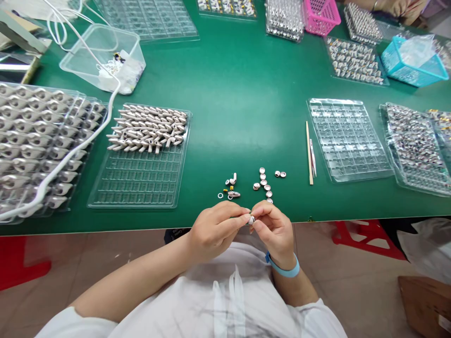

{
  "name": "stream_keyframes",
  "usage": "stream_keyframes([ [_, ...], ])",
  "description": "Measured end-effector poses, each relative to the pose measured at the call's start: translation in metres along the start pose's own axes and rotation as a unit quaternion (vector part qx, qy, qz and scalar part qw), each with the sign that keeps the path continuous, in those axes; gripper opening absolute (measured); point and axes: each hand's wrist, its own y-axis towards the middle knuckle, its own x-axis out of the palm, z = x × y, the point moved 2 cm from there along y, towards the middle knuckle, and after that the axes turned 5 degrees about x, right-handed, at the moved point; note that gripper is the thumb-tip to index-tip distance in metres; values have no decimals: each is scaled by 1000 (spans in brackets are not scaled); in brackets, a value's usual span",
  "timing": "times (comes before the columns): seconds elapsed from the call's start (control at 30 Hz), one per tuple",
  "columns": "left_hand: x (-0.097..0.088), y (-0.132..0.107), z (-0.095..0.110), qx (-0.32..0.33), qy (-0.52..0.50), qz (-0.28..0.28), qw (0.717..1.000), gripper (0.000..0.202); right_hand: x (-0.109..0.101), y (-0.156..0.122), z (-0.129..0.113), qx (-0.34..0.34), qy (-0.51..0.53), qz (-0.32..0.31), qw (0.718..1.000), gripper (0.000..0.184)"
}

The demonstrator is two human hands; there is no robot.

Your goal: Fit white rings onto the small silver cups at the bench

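Observation:
My left hand (221,226) and my right hand (274,230) meet at the table's front edge, fingertips pinched on a small whitish earbud part (251,219) between them. The fingers cover much of it. Just beyond my left hand lie an earbud shell with a stem (233,178), another shell piece (234,194), a white ring (220,195) and tiny yellow bits (225,190). Past my right hand, several small round silvery caps (263,182) form a loose line, with a pair of caps (280,174) off to the right.
At left stand a tray of stem shells (148,129), larger trays of grey shells (31,136) and a clear bin (81,58); a white cable (70,155) crosses there. Rightward lie tweezers (313,158), a wooden stick (309,152), a clear tray (348,141) and a blue basket (405,65).

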Motion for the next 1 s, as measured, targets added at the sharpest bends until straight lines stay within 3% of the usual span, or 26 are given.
stream_keyframes([
  [0.3,0,2,0,-5,-11,0,1000,27,-3,0,-2,16,8,-27,999,14],
  [0.6,-1,3,-2,-10,-32,-31,999,25,-4,1,-1,23,24,-45,998,8],
  [1.0,-2,3,-2,8,-18,-24,1000,24,-4,1,-1,24,17,-16,999,10],
])
